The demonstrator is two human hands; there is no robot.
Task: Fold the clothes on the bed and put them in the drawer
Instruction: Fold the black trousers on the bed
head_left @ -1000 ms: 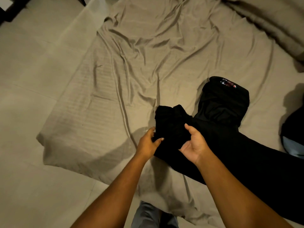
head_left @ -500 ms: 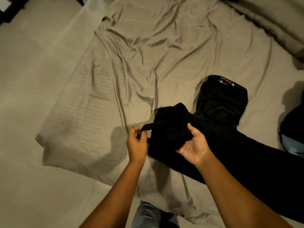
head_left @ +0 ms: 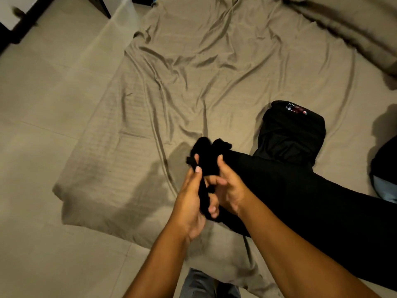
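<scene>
Black garment (head_left: 290, 190) (limp, light, I judge) is gripped, bunched, by left hand (head_left: 189, 203) and right hand (head_left: 231, 191); take its hem.

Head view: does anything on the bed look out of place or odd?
Nothing damaged or spilled. The black garment is bunched up between the left hand and right hand, not flat, and the bedsheet is heavily wrinkled.
</scene>
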